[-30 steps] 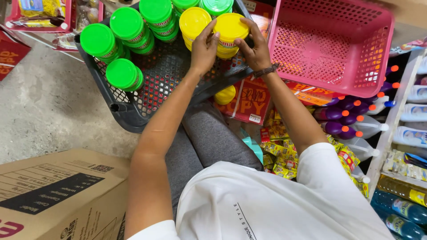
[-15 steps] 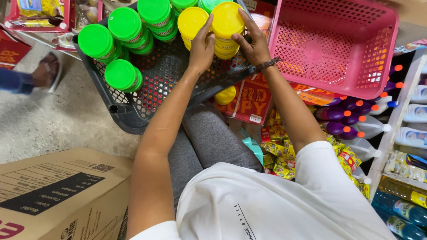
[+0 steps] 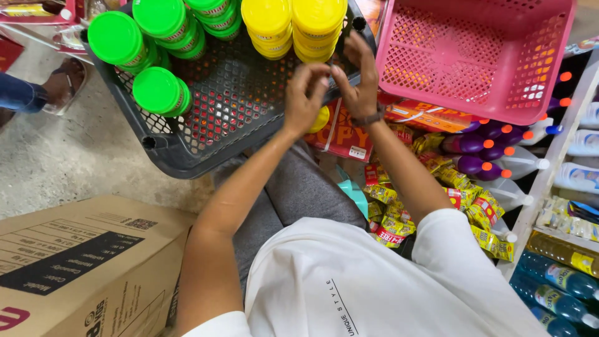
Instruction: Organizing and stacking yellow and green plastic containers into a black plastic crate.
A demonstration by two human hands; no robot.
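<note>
Both hands meet over the near right corner of the grey basket (image 3: 206,140), just below the stacks of yellow jars (image 3: 293,25). The left hand (image 3: 304,100) has its fingers curled inward, fingertips bunched near the thumb, touching or almost touching the right hand (image 3: 357,84); whether they pinch anything small between them cannot be told. The right hand's fingers are bent and slightly spread, reaching up toward the bottom of the right yellow stack, and it wears a dark band at the wrist. The yellow jars stand in two stacks at the basket's far side, with green jars (image 3: 156,37) stacked to their left and one green jar (image 3: 161,92) standing alone nearer the front. One more yellow lid (image 3: 321,118) shows just beneath the left hand, outside the basket. A pink basket (image 3: 480,56) sits to the right, tilted above purple bottles (image 3: 480,150) and yellow sachets (image 3: 474,212). A cardboard box (image 3: 81,268) lies at lower left.
</note>
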